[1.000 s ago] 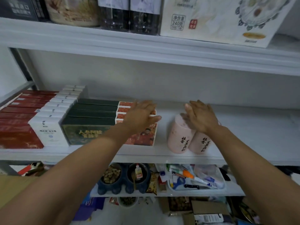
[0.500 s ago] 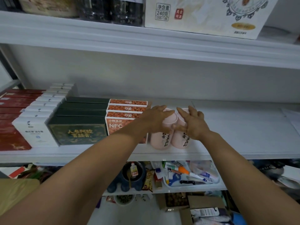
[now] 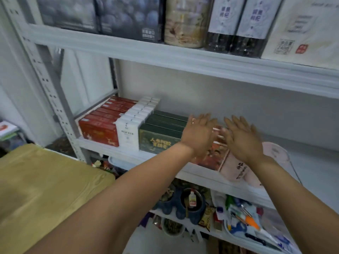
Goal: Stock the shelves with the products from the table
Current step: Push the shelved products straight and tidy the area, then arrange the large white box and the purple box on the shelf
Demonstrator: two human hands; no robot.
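Hovering in front of the middle shelf (image 3: 311, 162) with left hand (image 3: 199, 133) and right hand (image 3: 242, 138) side by side, a narrow gap between them; both flat, fingers straight and slightly spread, gripping nothing and seemingly touching nothing, though blurred at the fingertips.

Lying just below and to the right of the right hand: two pink canisters (image 3: 236, 169), tipped on their sides at the shelf's front edge, one lid facing outward past the right wrist; contact between that wrist and the canisters hard to tell.

Showing between and behind the two wrists: orange boxes (image 3: 211, 158), mostly hidden; left of the left hand, green boxes (image 3: 157, 142), then white boxes (image 3: 128, 132), then red boxes (image 3: 99, 131), all in tidy rows running back from the front edge.

Judged as the tail of a placing step: canisters set down on the shelf, hands free; possibly a last nudge to square them against the orange boxes.

Calling next for a turn toward the table (image 3: 45, 189), low and to the left under the left forearm, to fetch another product; cannot tell from here what remains there; bare shelf to the right of the right hand looking like the likeliest spot for it; worth minding the canisters, round and close to the front edge, so apt to roll if brushed.
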